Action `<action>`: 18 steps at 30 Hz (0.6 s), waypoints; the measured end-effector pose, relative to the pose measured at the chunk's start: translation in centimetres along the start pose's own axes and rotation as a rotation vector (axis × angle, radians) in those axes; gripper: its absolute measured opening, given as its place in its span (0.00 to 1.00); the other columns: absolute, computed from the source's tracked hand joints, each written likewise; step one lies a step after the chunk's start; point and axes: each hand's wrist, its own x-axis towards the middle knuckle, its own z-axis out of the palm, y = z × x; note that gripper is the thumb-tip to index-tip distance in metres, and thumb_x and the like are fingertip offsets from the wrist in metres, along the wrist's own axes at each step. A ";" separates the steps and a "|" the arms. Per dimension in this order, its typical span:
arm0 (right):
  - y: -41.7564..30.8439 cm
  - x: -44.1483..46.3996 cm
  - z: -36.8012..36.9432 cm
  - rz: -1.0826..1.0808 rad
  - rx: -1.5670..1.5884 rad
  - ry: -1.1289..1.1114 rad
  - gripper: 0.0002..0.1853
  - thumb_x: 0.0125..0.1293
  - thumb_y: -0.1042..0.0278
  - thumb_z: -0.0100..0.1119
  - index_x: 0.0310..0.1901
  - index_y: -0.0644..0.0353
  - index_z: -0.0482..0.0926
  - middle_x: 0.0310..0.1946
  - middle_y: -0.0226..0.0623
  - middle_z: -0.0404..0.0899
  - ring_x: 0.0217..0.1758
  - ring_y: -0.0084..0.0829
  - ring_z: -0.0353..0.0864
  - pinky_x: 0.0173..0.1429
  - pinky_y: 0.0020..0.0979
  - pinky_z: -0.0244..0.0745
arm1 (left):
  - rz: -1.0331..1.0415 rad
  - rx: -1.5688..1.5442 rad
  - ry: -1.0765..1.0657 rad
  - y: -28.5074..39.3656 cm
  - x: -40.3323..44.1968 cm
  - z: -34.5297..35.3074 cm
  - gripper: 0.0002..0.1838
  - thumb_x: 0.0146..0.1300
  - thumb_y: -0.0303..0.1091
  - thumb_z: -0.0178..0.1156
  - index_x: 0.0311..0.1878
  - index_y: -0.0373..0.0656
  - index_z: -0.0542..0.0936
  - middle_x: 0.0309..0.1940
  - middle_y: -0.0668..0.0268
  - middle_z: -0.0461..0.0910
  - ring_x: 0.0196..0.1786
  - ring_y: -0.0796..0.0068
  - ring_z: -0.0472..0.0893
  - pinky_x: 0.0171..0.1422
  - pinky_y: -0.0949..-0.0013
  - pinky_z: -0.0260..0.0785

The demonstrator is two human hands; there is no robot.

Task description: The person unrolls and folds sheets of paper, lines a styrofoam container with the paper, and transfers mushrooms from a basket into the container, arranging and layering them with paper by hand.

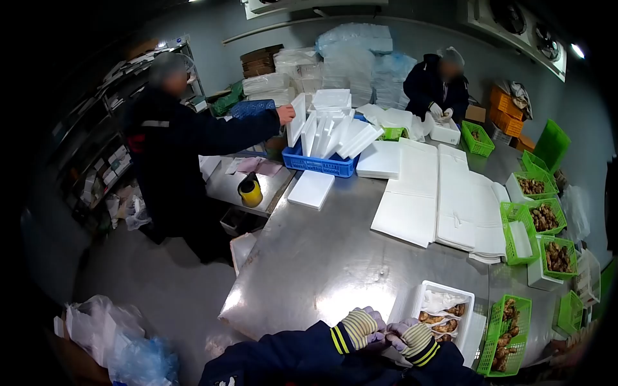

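My left hand [365, 326] and my right hand [403, 336], in pale purple gloves under striped cuffs, meet at the table's near edge. Both have curled fingers; whatever is between them is too small or hidden to make out. Just beyond my right hand stands a white foam box [472, 310], holding several brown mushroom-like pieces [445, 327] and white paper [443, 301]. Right of it, a green basket [526, 321] contains more brown pieces [507, 334].
White sheets [412, 206] lie across the metal table [315, 257]. A blue crate [320, 165] holds foam lids; one co-worker [180, 148] touches a lid there. Another co-worker [441, 83] handles a white box [445, 132]. Green baskets [515, 212] line the right side.
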 end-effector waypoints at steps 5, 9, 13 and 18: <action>-0.3 0.0 -0.2 -0.266 0.034 0.118 0.08 0.58 0.65 0.57 0.35 0.59 0.80 0.27 0.39 0.77 0.32 0.41 0.76 0.37 0.38 0.71 | -0.019 0.023 -0.137 0.9 0.3 -1.4 0.17 0.57 0.47 0.56 0.44 0.48 0.80 0.35 0.61 0.78 0.41 0.57 0.74 0.48 0.57 0.67; -0.5 0.6 0.8 -0.055 0.039 -0.011 0.12 0.59 0.59 0.54 0.33 0.58 0.80 0.26 0.39 0.78 0.31 0.41 0.77 0.36 0.39 0.72 | -0.034 0.176 -0.207 0.3 0.4 -0.1 0.14 0.55 0.45 0.56 0.41 0.50 0.80 0.33 0.63 0.76 0.40 0.58 0.75 0.46 0.57 0.68; -0.9 1.2 -0.7 -0.132 -0.178 -0.162 0.13 0.58 0.55 0.53 0.32 0.58 0.76 0.24 0.41 0.76 0.31 0.43 0.77 0.35 0.41 0.72 | -0.027 0.256 -0.202 1.0 0.9 0.0 0.10 0.49 0.41 0.57 0.33 0.49 0.79 0.31 0.63 0.76 0.38 0.58 0.76 0.41 0.58 0.70; 0.2 2.0 1.2 0.162 0.242 0.094 0.13 0.57 0.62 0.54 0.23 0.64 0.77 0.17 0.43 0.76 0.21 0.39 0.76 0.27 0.34 0.70 | 0.049 0.329 0.034 0.7 1.1 0.3 0.09 0.49 0.39 0.56 0.32 0.47 0.78 0.25 0.65 0.74 0.33 0.63 0.75 0.37 0.61 0.69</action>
